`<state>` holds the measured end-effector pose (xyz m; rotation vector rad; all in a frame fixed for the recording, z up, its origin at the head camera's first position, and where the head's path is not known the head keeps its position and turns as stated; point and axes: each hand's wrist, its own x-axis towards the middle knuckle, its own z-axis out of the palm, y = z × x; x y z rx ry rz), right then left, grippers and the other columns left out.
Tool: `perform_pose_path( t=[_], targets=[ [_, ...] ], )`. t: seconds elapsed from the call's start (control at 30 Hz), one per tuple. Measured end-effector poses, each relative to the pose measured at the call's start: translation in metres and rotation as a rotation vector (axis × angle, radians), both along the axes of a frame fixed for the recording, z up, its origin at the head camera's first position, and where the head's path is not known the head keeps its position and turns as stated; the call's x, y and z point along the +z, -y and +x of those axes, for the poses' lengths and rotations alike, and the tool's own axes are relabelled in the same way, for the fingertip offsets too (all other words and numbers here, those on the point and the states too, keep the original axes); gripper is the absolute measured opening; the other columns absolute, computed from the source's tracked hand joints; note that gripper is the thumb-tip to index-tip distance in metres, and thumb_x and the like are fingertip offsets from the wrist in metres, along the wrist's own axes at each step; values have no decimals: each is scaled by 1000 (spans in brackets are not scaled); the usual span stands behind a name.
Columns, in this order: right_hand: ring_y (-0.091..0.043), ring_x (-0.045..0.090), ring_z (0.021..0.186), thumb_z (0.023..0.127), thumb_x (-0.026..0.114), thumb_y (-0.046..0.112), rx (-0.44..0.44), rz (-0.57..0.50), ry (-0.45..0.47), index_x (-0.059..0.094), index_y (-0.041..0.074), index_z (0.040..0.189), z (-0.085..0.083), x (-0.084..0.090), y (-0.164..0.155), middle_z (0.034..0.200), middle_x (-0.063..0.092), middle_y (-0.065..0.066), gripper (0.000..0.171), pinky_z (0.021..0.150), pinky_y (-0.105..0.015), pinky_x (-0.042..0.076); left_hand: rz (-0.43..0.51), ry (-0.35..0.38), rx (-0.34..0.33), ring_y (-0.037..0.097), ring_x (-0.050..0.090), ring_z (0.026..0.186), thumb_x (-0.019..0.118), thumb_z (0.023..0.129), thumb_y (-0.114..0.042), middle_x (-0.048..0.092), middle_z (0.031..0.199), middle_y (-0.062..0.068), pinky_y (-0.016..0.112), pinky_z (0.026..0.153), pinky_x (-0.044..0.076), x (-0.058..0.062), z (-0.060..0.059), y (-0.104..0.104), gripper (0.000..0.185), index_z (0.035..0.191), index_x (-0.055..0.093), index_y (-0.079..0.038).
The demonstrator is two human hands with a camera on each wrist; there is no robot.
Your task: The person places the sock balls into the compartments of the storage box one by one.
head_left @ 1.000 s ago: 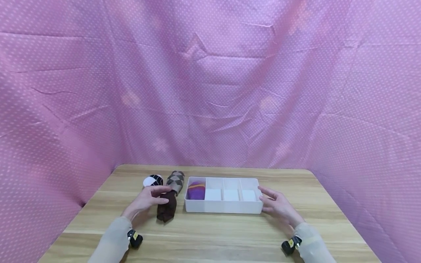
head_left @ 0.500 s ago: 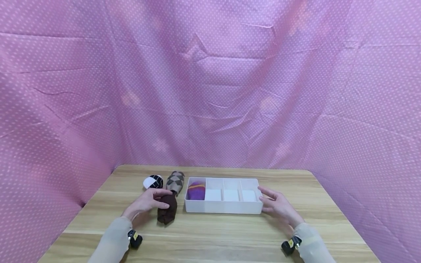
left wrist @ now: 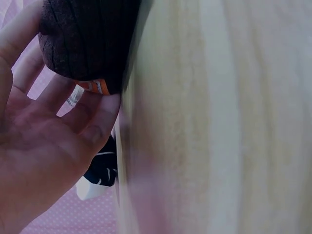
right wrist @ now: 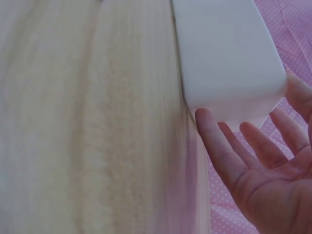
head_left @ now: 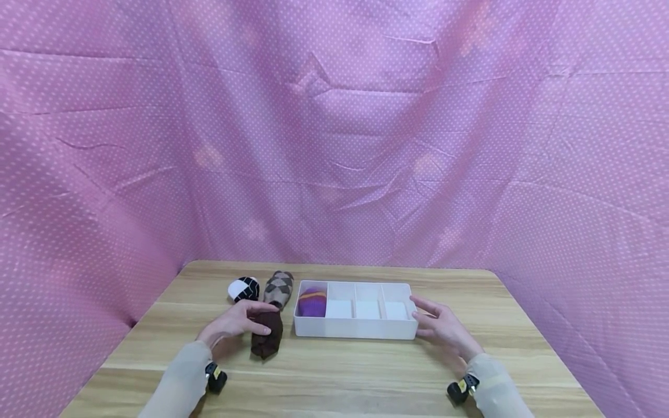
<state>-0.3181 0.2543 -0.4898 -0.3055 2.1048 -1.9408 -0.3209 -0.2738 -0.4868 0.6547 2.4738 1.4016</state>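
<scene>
A brown sock [head_left: 267,338] with an argyle upper part [head_left: 279,286] lies on the wooden table [head_left: 334,377], left of a white divided tray [head_left: 355,332]. My left hand [head_left: 241,323] holds its dark end [left wrist: 87,39], thumb on one side and fingers [left wrist: 97,122] on the other. A purple sock [head_left: 312,302] fills the tray's leftmost compartment. My right hand [head_left: 439,328] lies with straight fingers against the tray's right end [right wrist: 229,58]; it holds nothing.
A rolled black-and-white sock [head_left: 244,288] sits behind my left hand, near the table's far left. The tray's other three compartments show only white bottoms. Pink dotted cloth [head_left: 334,145] closes in the table at the back and both sides.
My left hand has slid a little toward me along the brown sock and closed around its dark end. The right hand and the tray have not moved.
</scene>
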Motion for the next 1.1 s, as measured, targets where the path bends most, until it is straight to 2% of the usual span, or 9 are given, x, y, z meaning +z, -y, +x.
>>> perform_pose_path(
  t=[0.1, 0.37, 0.53, 0.7, 0.93, 1.1],
  targets=[
    [-35, 53, 127, 97, 61, 18, 1, -7, 7, 29, 3, 152, 0, 0, 1, 158, 20, -28, 66, 97, -46, 52, 3, -6, 1, 24, 59, 109, 81, 80, -19, 67, 123, 15, 32, 94, 44, 0, -1, 0, 55, 129, 62, -6],
    [-31, 53, 126, 97, 61, 17, -1, -31, 16, 28, 1, 152, -5, -2, 5, 158, 20, -29, 66, 98, -47, 51, 16, -30, 26, 21, 62, 107, 82, 78, -21, 68, 120, 14, 26, 90, 47, 0, -15, 3, 55, 127, 63, -3],
    [-32, 53, 127, 97, 61, 18, -11, -35, 21, 27, 2, 153, -8, -2, 7, 158, 20, -28, 67, 98, -46, 51, 24, -25, 76, 21, 63, 107, 83, 77, -25, 68, 121, 12, 29, 92, 47, 9, -22, 6, 57, 128, 64, -8],
    [-30, 55, 125, 96, 63, 19, -31, -28, 21, 28, 4, 153, -10, -2, 8, 159, 19, -27, 68, 97, -45, 52, 43, -27, 93, 23, 63, 108, 82, 78, -27, 68, 120, 11, 30, 93, 48, 20, -29, 6, 55, 128, 64, -11],
    [-29, 57, 123, 95, 64, 20, -43, -38, 29, 29, 4, 152, -11, -1, 11, 159, 20, -27, 68, 97, -45, 52, 90, -45, 141, 22, 60, 115, 82, 78, -27, 67, 123, 8, 31, 99, 43, 26, -36, 2, 51, 125, 66, -16],
    [-32, 56, 125, 95, 64, 19, -38, -40, 38, 28, 3, 153, -10, 1, 15, 158, 19, -28, 69, 98, -45, 51, 95, -85, 166, 20, 60, 112, 84, 75, -29, 67, 121, 6, 27, 94, 47, 31, -42, 0, 51, 123, 68, -20]
  ],
)
